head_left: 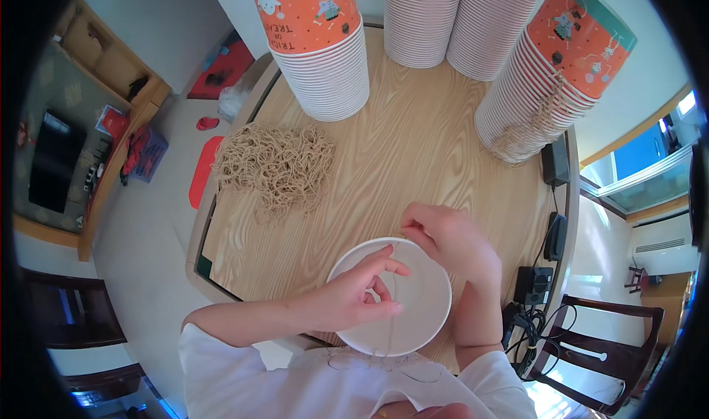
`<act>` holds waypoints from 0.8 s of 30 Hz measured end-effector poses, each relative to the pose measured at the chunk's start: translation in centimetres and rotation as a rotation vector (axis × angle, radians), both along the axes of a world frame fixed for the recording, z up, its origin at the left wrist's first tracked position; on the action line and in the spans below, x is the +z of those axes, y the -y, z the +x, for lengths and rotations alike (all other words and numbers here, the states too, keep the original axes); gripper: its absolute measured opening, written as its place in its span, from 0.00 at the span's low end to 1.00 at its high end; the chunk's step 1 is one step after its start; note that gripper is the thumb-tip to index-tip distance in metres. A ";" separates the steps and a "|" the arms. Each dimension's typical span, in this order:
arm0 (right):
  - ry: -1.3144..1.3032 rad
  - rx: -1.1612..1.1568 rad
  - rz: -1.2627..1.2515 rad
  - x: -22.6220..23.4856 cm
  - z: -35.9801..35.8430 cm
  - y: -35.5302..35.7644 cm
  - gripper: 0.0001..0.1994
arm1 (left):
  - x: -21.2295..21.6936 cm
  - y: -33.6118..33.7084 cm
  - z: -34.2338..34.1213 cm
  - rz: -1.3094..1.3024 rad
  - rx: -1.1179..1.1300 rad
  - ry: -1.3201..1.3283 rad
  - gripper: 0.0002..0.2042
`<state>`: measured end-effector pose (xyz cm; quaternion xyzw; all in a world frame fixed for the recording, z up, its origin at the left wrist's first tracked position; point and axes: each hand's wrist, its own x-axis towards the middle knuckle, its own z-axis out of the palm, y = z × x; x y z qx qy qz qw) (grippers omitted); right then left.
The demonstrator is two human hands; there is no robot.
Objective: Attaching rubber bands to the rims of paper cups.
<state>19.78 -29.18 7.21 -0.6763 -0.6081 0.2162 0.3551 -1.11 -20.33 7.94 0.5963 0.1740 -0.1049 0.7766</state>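
- Left hand (353, 295) is over the white tub (424, 307), fingers bent with gaps between them; I cannot tell if it grips the thin string (391, 334).
- Right hand (452, 243) is at the tub's far rim, thumb and finger close together; I cannot tell what they pinch.
- The string runs over the tub, at the near edge of the surface (399, 157).
- A tangled string pile (277, 164) lies left.
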 end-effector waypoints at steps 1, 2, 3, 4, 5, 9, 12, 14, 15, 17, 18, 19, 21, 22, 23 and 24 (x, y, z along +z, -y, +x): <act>0.004 0.000 -0.047 -0.1 -0.1 0.0 0.04 | 0.1 -0.1 0.2 0.051 -0.020 -0.001 0.27; 0.007 0.002 -0.095 -0.1 -0.1 0.0 0.04 | 0.2 -0.1 0.4 0.100 -0.039 -0.003 0.29; 0.007 -0.001 -0.092 0.0 -0.1 0.1 0.04 | 0.2 0.1 0.6 0.103 -0.042 -0.003 0.29; 0.001 0.006 -0.098 0.1 -0.1 0.1 0.04 | 0.1 0.2 0.8 0.070 -0.011 -0.019 0.29; -0.006 0.014 -0.104 0.1 -0.1 0.1 0.05 | 0.1 0.2 0.9 0.036 0.021 -0.036 0.29; 0.012 0.016 -0.095 -0.1 -0.2 0.0 0.05 | 0.3 0.1 1.0 -0.145 0.135 -0.005 0.27; -0.008 0.040 -0.068 -0.1 -0.2 0.1 0.05 | 1.6 -0.5 1.2 -0.148 0.120 -0.012 0.25; -0.017 0.046 -0.049 -0.3 -0.2 0.0 0.05 | 2.6 -1.1 1.0 -0.120 0.114 -0.012 0.22; -0.018 0.047 -0.047 -0.4 -0.2 -0.1 0.05 | 2.8 -1.8 1.0 -0.118 0.115 -0.012 0.22; -0.016 0.059 -0.063 -0.2 -0.1 0.0 0.05 | 3.6 -3.4 1.2 0.057 -0.002 -0.031 0.17; -0.014 0.058 -0.061 -0.1 -0.1 0.1 0.05 | 3.7 -4.3 1.5 0.059 -0.003 -0.028 0.17; -0.013 0.063 -0.072 -0.1 -0.1 0.1 0.05 | 3.4 -5.4 1.8 0.138 -0.043 -0.038 0.14; -0.006 0.077 -0.077 -0.1 -0.1 0.0 0.05 | 2.4 -6.7 2.3 0.222 -0.073 -0.044 0.12; -0.014 0.079 -0.079 -0.1 -0.2 0.0 0.05 | 1.6 -7.1 2.6 0.370 -0.054 0.027 0.09; -0.022 0.081 -0.081 -0.1 -0.2 0.0 0.05 | 1.2 -7.4 2.8 0.516 -0.034 0.099 0.07; -0.016 0.086 -0.080 -0.1 -0.2 -0.2 0.05 | 0.9 -7.4 3.0 0.517 -0.028 0.103 0.07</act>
